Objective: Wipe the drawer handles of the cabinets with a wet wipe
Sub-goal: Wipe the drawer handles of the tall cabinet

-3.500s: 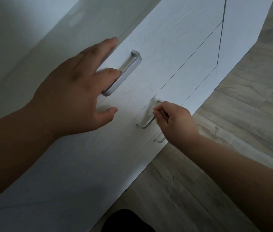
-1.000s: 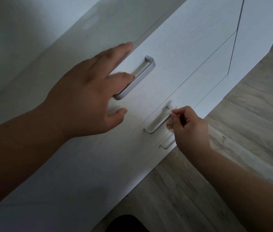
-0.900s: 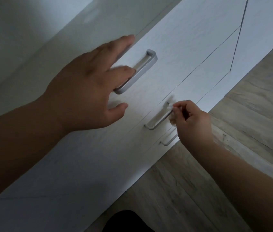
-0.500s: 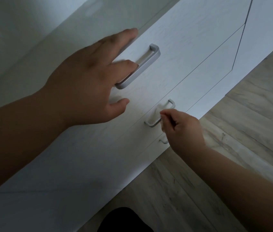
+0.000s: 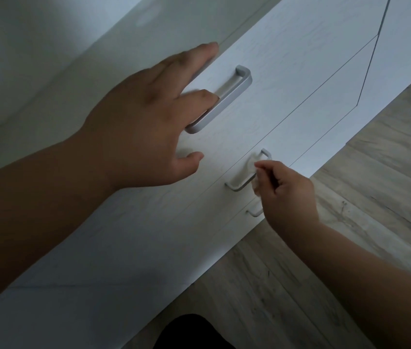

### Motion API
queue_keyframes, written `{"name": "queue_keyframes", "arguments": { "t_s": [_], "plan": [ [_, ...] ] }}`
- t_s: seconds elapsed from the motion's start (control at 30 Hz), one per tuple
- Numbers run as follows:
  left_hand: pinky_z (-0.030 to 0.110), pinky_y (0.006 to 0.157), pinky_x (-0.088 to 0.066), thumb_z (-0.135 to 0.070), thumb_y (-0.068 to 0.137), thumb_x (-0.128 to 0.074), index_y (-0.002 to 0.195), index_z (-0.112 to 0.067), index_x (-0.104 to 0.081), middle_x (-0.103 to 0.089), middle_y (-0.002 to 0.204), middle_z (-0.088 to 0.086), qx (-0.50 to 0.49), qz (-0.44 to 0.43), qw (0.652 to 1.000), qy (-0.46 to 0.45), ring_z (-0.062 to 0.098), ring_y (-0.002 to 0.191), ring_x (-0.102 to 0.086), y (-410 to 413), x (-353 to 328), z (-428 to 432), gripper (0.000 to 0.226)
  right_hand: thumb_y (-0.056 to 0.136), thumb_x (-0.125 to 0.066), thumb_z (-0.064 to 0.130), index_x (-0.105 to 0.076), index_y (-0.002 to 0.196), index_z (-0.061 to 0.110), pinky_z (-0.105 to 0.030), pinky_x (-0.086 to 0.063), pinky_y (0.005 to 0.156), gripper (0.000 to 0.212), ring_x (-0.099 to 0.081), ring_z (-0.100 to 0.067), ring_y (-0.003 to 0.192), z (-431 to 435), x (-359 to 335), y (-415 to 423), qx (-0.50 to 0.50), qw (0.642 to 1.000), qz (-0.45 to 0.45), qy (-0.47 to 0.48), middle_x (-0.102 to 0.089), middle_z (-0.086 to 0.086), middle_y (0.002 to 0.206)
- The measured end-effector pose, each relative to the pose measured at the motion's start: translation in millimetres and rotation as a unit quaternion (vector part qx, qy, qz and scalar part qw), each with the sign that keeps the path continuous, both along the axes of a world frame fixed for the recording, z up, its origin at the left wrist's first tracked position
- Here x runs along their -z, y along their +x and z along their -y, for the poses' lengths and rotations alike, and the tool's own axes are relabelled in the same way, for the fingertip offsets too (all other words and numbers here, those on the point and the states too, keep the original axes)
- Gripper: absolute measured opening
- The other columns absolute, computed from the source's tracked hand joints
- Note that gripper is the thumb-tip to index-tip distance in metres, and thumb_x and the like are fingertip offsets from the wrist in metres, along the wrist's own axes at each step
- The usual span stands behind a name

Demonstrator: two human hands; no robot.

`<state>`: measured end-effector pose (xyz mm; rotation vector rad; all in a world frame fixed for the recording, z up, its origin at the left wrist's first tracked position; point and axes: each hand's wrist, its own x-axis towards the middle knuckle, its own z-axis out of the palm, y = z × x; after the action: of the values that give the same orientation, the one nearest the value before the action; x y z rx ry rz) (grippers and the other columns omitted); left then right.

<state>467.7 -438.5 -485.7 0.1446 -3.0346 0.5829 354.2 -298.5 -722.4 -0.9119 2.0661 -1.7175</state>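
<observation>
Between the curled fingers (image 5: 266, 166) of the right hand (image 5: 287, 195), the wet wipe (image 5: 255, 183) is pinched against the middle handle (image 5: 237, 188); the bar should be wrapped and stroked end to end, while the drawer front (image 5: 227, 147) is steadied by the left hand (image 5: 144, 122), fingers spread flat.

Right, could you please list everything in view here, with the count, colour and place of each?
cabinet: one, white, slanting from lower left to upper right.
handles: three, silver-grey, on the drawer fronts: top handle beside the left hand's fingers, middle handle at the right hand, bottom handle partly hidden behind that hand.
wet wipe: one, whitish, against the middle handle.
floor: one, grey-brown wood pattern, right and bottom.
wall: one, pale grey, upper left.
dark shape: one, black, bottom edge; cannot tell what it is.
left hand: one, fingers straight, on the top drawer front.
right hand: one, pinches the wet wipe.
</observation>
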Motion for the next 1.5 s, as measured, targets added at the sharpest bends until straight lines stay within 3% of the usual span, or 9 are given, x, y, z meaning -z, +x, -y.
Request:
{"name": "queue_keyframes", "arguments": {
  "t_s": [0.13, 0.27, 0.43, 0.53, 0.7, 1.0, 1.17, 1.3, 1.5],
  "plan": [
    [0.048, 0.099, -0.048, -0.05, 0.076, -0.073, 0.117, -0.01, -0.058, -0.016, 0.172, 0.013, -0.004, 0.009, 1.0, -0.019, 0.032, 0.152, -0.031, 1.2, 0.2, -0.5, 0.059, 0.103, -0.06, 0.025, -0.073, 0.111, 0.025, -0.035, -0.06, 0.072, 0.015, -0.068, -0.004, 0.071, -3.8, -2.6, 20.6, -0.075, 0.996, -0.037, 0.015, -0.069, 0.015, 0.075],
    [0.046, 0.1, -0.046, -0.05, 0.074, -0.075, 0.121, -0.011, -0.056, -0.014, 0.172, 0.013, -0.005, 0.013, 0.999, -0.038, 0.033, 0.153, -0.03, -0.2, 1.3, -1.6, 0.063, 0.104, -0.06, 0.025, -0.073, 0.11, 0.023, -0.022, -0.057, 0.066, 0.015, -0.069, -0.002, 0.068, -2.3, -3.5, 8.7, -0.025, 1.0, 0.004, 0.008, -0.071, 0.014, 0.072],
    [0.048, 0.099, -0.047, -0.049, 0.075, -0.073, 0.12, -0.011, -0.056, -0.015, 0.172, 0.013, -0.005, 0.01, 0.999, -0.038, 0.034, 0.153, -0.03, 0.5, 1.1, -1.0, 0.062, 0.104, -0.058, 0.028, -0.066, 0.111, 0.026, -0.022, -0.055, 0.075, 0.01, -0.069, 0.0, 0.071, -2.4, -5.5, 32.6, -0.06, 0.997, 0.036, 0.024, -0.071, 0.015, 0.073],
    [0.048, 0.099, -0.048, -0.05, 0.076, -0.074, 0.118, -0.01, -0.056, -0.016, 0.172, 0.013, -0.003, 0.009, 0.999, -0.046, 0.034, 0.152, -0.031, 1.4, 1.2, -1.3, 0.061, 0.103, -0.062, 0.025, -0.068, 0.108, 0.023, -0.009, -0.05, 0.068, 0.008, -0.069, 0.002, 0.071, -5.7, -6.0, 27.7, -0.08, 0.996, 0.028, 0.022, -0.072, 0.015, 0.074],
    [0.048, 0.099, -0.049, -0.051, 0.076, -0.074, 0.123, -0.009, -0.056, -0.016, 0.172, 0.014, -0.002, 0.009, 0.998, -0.06, 0.035, 0.151, -0.033, 1.0, 1.6, -1.2, 0.066, 0.103, -0.062, 0.025, -0.069, 0.104, 0.021, -0.02, -0.057, 0.066, 0.008, -0.071, -0.002, 0.069, -5.1, -7.9, 13.1, -0.054, 0.998, 0.037, 0.008, -0.073, 0.011, 0.074],
    [0.051, 0.105, -0.045, -0.053, 0.074, -0.072, 0.149, -0.011, -0.041, -0.017, 0.171, 0.015, -0.003, 0.014, 0.997, -0.075, 0.036, 0.15, -0.032, -0.9, 1.1, -3.3, 0.091, 0.103, -0.063, 0.022, -0.069, 0.098, 0.021, -0.012, -0.052, 0.065, 0.007, -0.069, -0.001, 0.067, -3.4, -7.1, 25.7, -0.045, 0.998, 0.041, 0.007, -0.071, 0.013, 0.071],
    [0.051, 0.105, -0.046, -0.052, 0.073, -0.072, 0.151, -0.011, -0.039, -0.016, 0.171, 0.016, -0.007, 0.023, 0.997, -0.076, 0.037, 0.15, -0.031, 0.3, 0.2, -4.4, 0.094, 0.102, -0.06, 0.034, -0.067, 0.093, 0.026, -0.023, -0.057, 0.069, 0.014, -0.066, 0.005, 0.064, -3.6, -6.4, 38.1, -0.136, 0.989, -0.008, 0.055, -0.07, 0.015, 0.07],
    [0.052, 0.104, -0.046, -0.053, 0.073, -0.072, 0.152, -0.011, -0.039, -0.016, 0.171, 0.016, -0.01, 0.027, 0.996, -0.082, 0.037, 0.151, -0.031, 0.9, 0.5, -4.5, 0.095, 0.1, -0.066, 0.027, -0.071, 0.095, 0.022, -0.028, -0.055, 0.073, 0.008, -0.067, 0.004, 0.067, -11.5, -1.4, 25.1, -0.087, 0.995, -0.048, 0.017, -0.069, 0.023, 0.07],
    [0.052, 0.109, -0.044, -0.056, 0.074, -0.072, 0.154, -0.013, -0.035, -0.014, 0.172, 0.015, -0.017, 0.036, 0.995, -0.089, 0.036, 0.152, -0.029, -0.2, -0.1, -4.5, 0.097, 0.099, -0.069, 0.023, -0.068, 0.097, 0.024, -0.002, -0.045, 0.068, 0.002, -0.063, 0.016, 0.075, -4.5, -7.9, 28.4, -0.055, 0.998, -0.03, 0.01, -0.06, 0.03, 0.069]
  ]
}}
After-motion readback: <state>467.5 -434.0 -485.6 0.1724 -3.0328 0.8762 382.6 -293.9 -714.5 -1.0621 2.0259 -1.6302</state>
